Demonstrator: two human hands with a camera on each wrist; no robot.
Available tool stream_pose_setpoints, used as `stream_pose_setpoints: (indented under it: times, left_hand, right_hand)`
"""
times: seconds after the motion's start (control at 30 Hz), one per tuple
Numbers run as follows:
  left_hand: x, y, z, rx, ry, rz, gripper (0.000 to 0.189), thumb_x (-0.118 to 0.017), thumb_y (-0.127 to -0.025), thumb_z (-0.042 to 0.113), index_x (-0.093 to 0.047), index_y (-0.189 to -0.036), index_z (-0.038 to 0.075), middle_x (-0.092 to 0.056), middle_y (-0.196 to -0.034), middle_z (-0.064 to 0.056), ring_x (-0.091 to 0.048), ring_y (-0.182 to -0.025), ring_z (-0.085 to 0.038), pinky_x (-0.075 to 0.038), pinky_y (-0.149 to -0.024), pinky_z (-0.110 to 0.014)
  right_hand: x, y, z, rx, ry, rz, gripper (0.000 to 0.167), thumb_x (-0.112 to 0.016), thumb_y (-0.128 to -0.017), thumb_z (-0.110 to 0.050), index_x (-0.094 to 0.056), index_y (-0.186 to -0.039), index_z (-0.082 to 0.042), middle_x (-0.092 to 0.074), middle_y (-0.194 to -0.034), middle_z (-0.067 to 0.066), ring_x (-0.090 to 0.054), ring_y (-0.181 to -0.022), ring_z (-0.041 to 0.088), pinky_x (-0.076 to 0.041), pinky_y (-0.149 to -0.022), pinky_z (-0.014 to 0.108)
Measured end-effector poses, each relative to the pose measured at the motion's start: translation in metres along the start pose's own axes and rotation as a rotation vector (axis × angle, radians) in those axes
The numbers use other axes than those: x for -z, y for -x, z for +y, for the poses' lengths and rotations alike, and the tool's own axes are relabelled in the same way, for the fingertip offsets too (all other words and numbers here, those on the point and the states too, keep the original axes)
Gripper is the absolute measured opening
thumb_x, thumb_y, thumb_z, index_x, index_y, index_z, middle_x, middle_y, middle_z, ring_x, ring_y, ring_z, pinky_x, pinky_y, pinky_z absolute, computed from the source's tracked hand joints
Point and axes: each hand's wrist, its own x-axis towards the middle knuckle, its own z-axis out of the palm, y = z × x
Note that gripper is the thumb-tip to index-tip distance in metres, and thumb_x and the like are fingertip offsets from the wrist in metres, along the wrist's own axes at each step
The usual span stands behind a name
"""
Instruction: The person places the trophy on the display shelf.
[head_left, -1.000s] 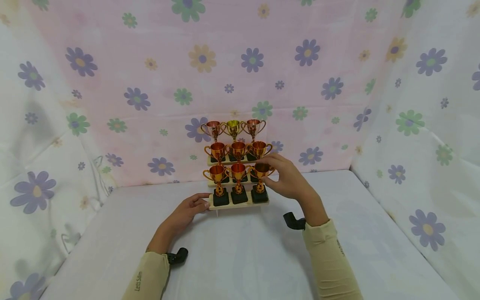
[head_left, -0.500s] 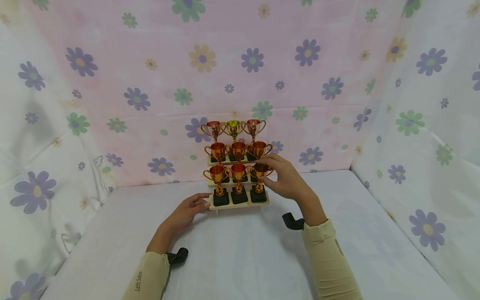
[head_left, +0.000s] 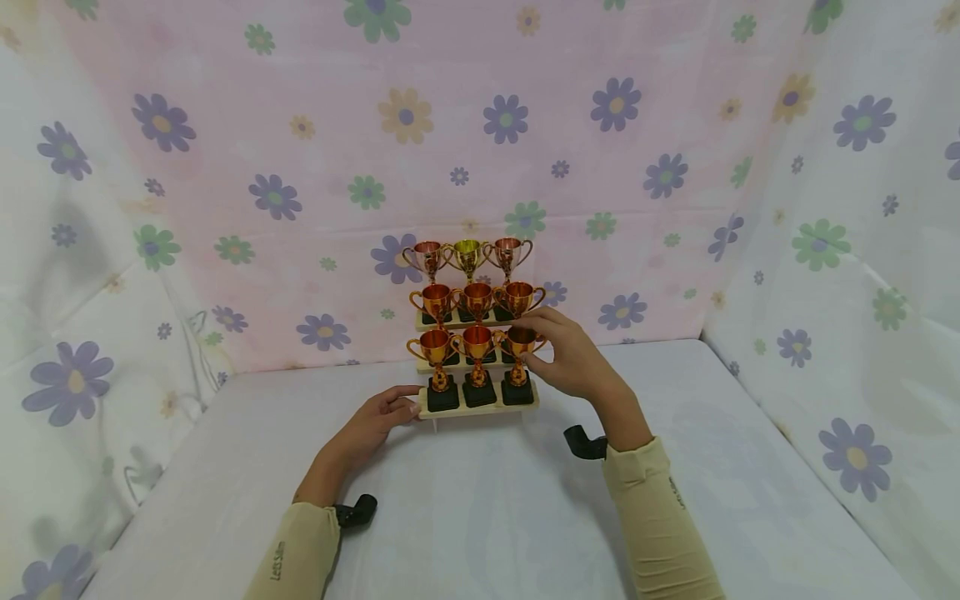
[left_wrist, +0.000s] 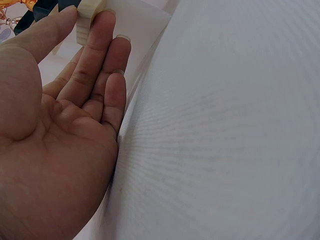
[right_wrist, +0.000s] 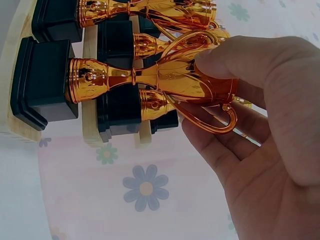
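Small trophies with black bases stand in three rows on a stepped wooden stand (head_left: 480,410). My right hand (head_left: 573,357) pinches the cup of the front-row right trophy (head_left: 517,377). In the right wrist view the thumb lies on the cup (right_wrist: 180,80) and fingers reach behind it; its black base (right_wrist: 45,85) rests on the wooden step. My left hand (head_left: 378,423) holds the left end of the lowest step, with the thumb and a finger on the wooden edge (left_wrist: 90,10) in the left wrist view. Beside the held one stand the front middle trophy (head_left: 477,375) and front left trophy (head_left: 441,379).
Behind the front row, a middle row of orange trophies (head_left: 435,302) and a top row with a yellow-gold trophy (head_left: 467,257) between two reddish ones rise up. A white cloth (head_left: 480,517) covers the table. A flowered curtain (head_left: 480,183) closes off the back and sides.
The front right trophy has shifted slightly left towards the middle one, with my right hand moving along. My left hand has stayed at the stand's end.
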Motion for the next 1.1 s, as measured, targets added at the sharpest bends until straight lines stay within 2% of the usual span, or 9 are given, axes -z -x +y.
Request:
stream_pose_setpoints:
  times: [0.67, 0.9, 1.1]
  left_hand:
    - [0.0004, -0.0015, -0.0008, 0.017, 0.002, 0.002, 0.059, -0.064, -0.108, 0.031, -0.045, -0.158, 0.006, -0.071, -0.121, -0.007, -0.064, -0.116, -0.02, -0.043, -0.112, -0.046]
    - [0.0016, -0.0023, -0.0035, 0.005, -0.012, 0.001, 0.058, -0.064, -0.108, 0.031, -0.046, -0.157, 0.006, -0.071, -0.12, -0.007, -0.064, -0.116, -0.02, -0.045, -0.11, -0.043]
    - [0.0017, -0.003, -0.0038, 0.002, -0.023, 0.003, 0.058, -0.064, -0.108, 0.033, -0.047, -0.157, 0.007, -0.071, -0.12, -0.007, -0.064, -0.116, -0.021, -0.044, -0.111, -0.045]
  right_hand:
    - [-0.0031, -0.0006, 0.0045, 0.019, 0.009, 0.009, 0.047, -0.078, -0.095, -0.006, -0.066, -0.14, -0.002, -0.061, -0.139, 0.012, -0.059, -0.128, 0.031, -0.055, -0.101, 0.05]
    - [-0.0029, -0.0002, 0.0041, 0.023, 0.008, 0.018, 0.047, -0.078, -0.095, -0.008, -0.066, -0.14, -0.003, -0.061, -0.137, 0.012, -0.06, -0.123, 0.03, -0.056, -0.095, 0.048]
    - [0.0007, 0.001, 0.001, 0.036, 0.004, 0.031, 0.044, -0.075, -0.099, -0.013, -0.066, -0.141, -0.003, -0.061, -0.136, 0.012, -0.061, -0.119, 0.029, -0.055, -0.098, 0.049]
